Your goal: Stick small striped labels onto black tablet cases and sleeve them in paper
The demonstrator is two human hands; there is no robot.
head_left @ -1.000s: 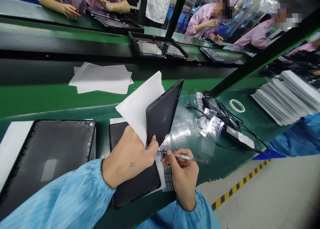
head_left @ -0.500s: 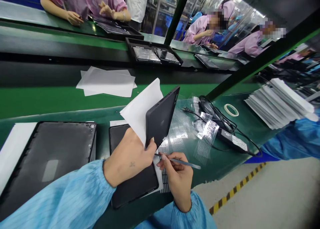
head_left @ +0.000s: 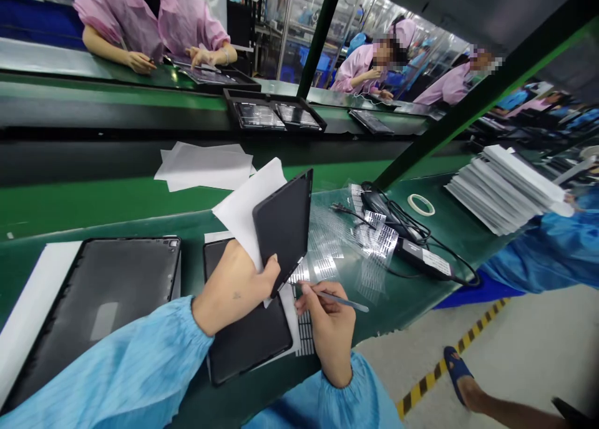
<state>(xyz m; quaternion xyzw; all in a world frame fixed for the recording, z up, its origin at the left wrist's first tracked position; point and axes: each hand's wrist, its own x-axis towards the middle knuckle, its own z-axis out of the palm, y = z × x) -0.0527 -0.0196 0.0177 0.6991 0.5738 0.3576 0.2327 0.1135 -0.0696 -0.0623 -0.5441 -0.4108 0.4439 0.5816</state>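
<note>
Matte black, a thin panel (head_left: 283, 226) tilts up over the table (head_left: 191, 257), inward from the middle of its near edge, in the head view; the left hand (head_left: 238, 285) is closed on its lower end, thumb on the near face, with a white sheet (head_left: 248, 198) behind it, seemingly pinched along with it (the other fingers are hidden); beneath, a second black panel (head_left: 253, 338) lies flat, dark-barred film (head_left: 305, 338) at its right side; the right hand (head_left: 332, 332) has a narrow pinch on a slim metal tool (head_left: 349, 303), perhaps tweezers, its tip close to the thin panel's lower edge; whether they touch, I cannot tell; toward the table's left end lies a larger black shell (head_left: 135, 273); toward its far right corner sit a tape ring (head_left: 428, 211) and a stack of pale sheets (head_left: 500, 192).

Fine work with the tool at that lower edge seems the step in hand; the next move, I judge, calls for a steady left grip and a light, exact tip.
</note>
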